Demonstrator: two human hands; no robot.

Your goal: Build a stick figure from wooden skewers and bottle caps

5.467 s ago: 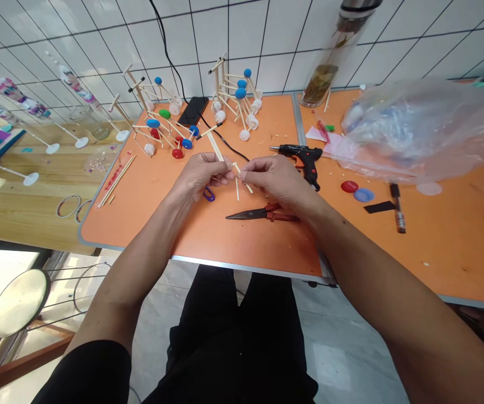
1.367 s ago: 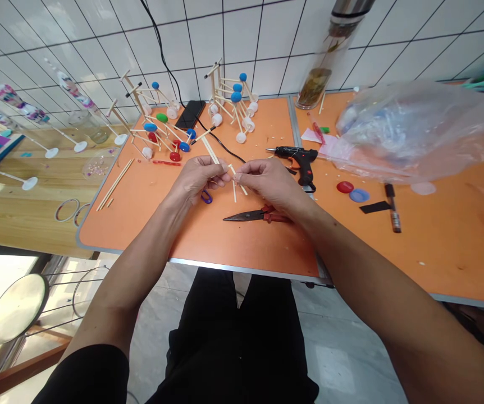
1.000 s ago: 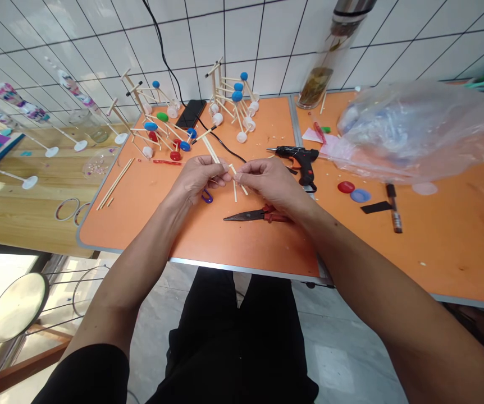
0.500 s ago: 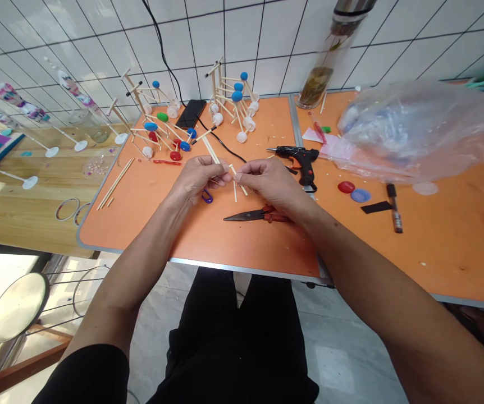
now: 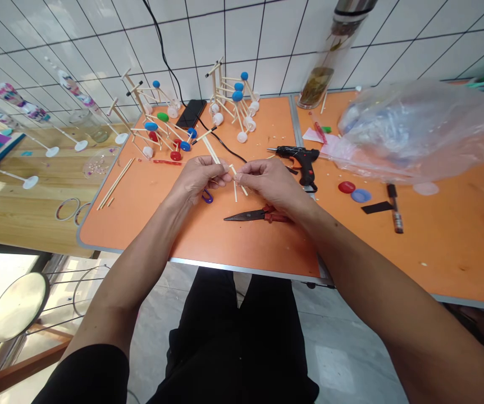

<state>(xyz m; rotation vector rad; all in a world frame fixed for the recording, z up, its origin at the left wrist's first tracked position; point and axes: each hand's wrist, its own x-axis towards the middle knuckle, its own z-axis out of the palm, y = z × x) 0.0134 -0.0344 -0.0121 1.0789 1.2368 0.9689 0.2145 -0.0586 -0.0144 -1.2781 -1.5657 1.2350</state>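
Observation:
Over the orange table, my left hand (image 5: 205,175) is closed on a small frame of thin wooden sticks (image 5: 211,150), whose far end carries a crosspiece with a black tip. Close beside it, my right hand (image 5: 263,178) pinches a short wooden stick (image 5: 233,169) against the frame's near end. Two stick ends poke out below the fingers; how the pieces join is hidden. Below my right hand lie red-handled scissors (image 5: 250,215), their dark blades pointing left. A purple loop-shaped piece (image 5: 207,196) lies under my left hand.
Stick models with coloured caps (image 5: 161,126) and another stick model (image 5: 233,101) stand at the back. A black glue gun (image 5: 298,160) lies right of my hands. Further right are a plastic bag (image 5: 414,132), a marker (image 5: 396,210) and a glass bottle (image 5: 318,81). Loose sticks (image 5: 115,183) lie left.

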